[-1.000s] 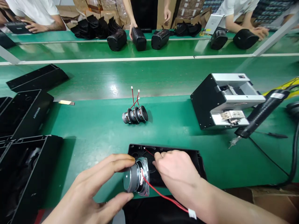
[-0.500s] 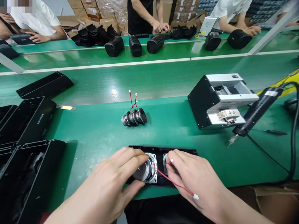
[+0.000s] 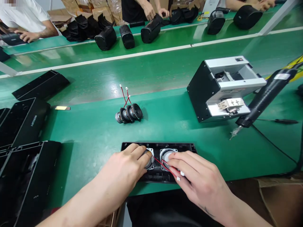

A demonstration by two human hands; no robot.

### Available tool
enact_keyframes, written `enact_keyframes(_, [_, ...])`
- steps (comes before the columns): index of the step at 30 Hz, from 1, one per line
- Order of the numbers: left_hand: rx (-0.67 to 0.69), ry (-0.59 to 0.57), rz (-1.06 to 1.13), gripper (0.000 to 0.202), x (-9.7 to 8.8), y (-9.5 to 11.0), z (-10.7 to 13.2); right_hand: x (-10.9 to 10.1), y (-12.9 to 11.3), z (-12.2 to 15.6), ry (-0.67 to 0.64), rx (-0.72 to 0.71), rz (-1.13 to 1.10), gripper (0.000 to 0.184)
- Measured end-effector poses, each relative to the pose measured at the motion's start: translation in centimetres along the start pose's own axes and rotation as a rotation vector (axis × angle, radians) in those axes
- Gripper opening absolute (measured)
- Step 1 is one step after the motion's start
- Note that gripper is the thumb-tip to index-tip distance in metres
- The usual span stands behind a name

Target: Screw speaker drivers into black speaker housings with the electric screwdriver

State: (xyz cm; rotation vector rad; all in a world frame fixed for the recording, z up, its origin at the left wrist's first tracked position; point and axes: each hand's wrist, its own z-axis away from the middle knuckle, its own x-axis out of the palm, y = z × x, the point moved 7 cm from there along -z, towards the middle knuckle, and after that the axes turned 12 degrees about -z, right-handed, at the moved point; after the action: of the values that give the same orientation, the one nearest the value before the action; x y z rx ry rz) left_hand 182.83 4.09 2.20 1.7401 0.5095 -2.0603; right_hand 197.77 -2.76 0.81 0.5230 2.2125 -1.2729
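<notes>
Matt black plastic on the panel (image 3: 184, 147), slightly dusty looking. Bright bare metal, smooth and shiny, on the 2 speaker drivers (image 3: 165, 155) seated in it. Thin red wires (image 3: 158, 161) with glossy insulation, ending in small white plastic plugs (image 3: 182, 173). Same shiny metal and black rubbery cones on the loose speakers (image 3: 129, 113). Smooth green mat (image 3: 94, 132) with soft satin sheen; glossier, reflective green on the conveyor belt (image 3: 146, 72). Black matt sheet metal sides and pale grey painted metal on the screw feeder (image 3: 222, 88). Woven carbon-like pattern, half glossy, on the electric screwdriver (image 3: 265, 97). Matt black plastic on the housings (image 3: 23, 119). Brown rough cardboard on the boxes (image 3: 78, 4).
</notes>
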Motion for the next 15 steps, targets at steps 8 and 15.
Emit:
enact_keyframes(8, [0.006,0.045,0.076,0.033,-0.02,-0.06,-0.08,-0.06,0.21,0.06,0.017,-0.019,-0.018,0.023])
enact_keyframes(15, [-0.048,0.013,0.086,0.038,0.43,-0.25,0.07,-0.13,-0.18,-0.17,0.013,-0.027,-0.001,0.019])
